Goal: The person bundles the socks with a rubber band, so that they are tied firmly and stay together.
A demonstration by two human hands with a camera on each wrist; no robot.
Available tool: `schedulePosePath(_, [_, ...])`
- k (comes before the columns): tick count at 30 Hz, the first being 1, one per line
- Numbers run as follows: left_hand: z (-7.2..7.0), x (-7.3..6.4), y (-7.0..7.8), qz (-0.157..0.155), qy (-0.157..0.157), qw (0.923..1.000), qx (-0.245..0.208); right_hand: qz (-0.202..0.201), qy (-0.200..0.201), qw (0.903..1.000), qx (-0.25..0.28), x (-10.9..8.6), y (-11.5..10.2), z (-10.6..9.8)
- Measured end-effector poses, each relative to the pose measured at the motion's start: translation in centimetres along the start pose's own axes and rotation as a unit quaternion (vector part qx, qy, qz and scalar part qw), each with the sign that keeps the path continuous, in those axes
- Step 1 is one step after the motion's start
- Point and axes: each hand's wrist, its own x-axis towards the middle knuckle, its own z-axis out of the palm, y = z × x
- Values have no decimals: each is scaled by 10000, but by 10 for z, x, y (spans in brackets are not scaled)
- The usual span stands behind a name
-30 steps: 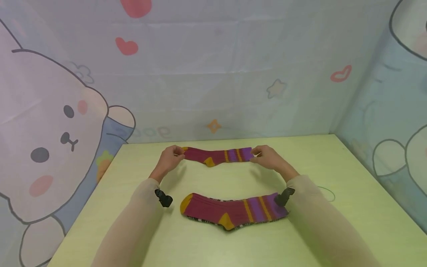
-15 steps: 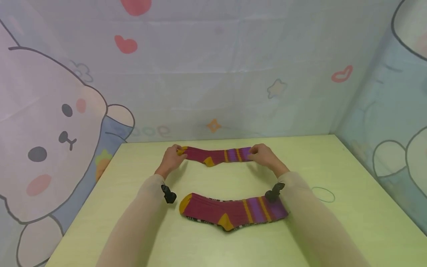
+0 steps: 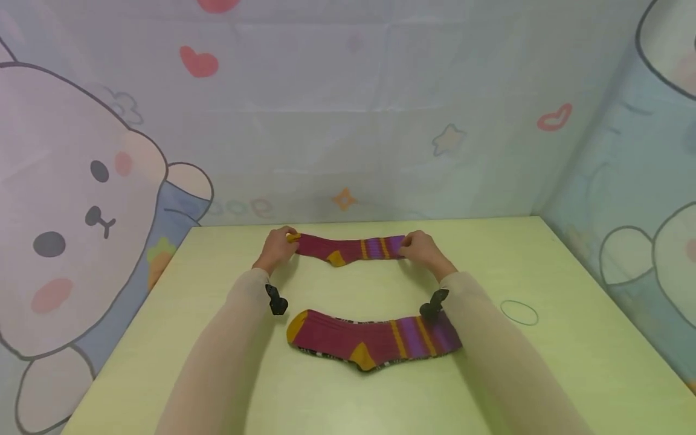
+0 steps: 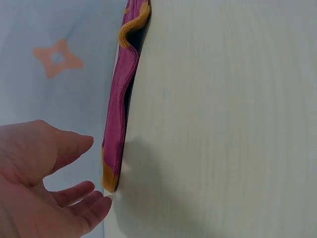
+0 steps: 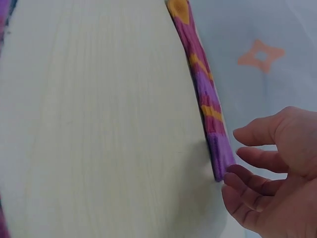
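A maroon sock (image 3: pixel 315 246) with a mustard toe and heel and a purple striped cuff lies flat near the table's far edge. At its toe end is my left hand (image 3: pixel 277 249); in the left wrist view the thumb and fingers are spread apart beside the toe, not pinching it. My right hand (image 3: pixel 423 249) is at the purple cuff, its fingertips close against the end in the right wrist view, thumb apart. Whether they touch the fabric is hard to tell. Nearer to me lies a matching sock (image 3: pixel 342 335), with black-and-white patterned fabric showing along its edges.
A thin green ring (image 3: pixel 519 312) lies on the pale table (image 3: pixel 348 399) to the right. My right sleeve partly covers the near sock's cuff. A cartoon-printed cloth (image 3: pixel 304 139) hangs behind the table, close to the far sock.
Both hands have shifted inward over the far sock's ends, the right one moving left onto the cuff. The right sleeve has uncovered the green ring. Both socks stay in place.
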Motion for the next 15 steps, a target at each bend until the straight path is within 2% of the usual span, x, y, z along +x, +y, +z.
schedulePosePath(5, [2,1,3,46,-62,9996,287,177,234,9993,-252,5,0,5])
schedulePosePath(9, [2,1,7,-35,-48,9995,306,171,502,9982,-294,8,0,8])
schedulePosePath(15, [1,5,7,-177,42,9971,744,241,745,9960,-429,12,1,12])
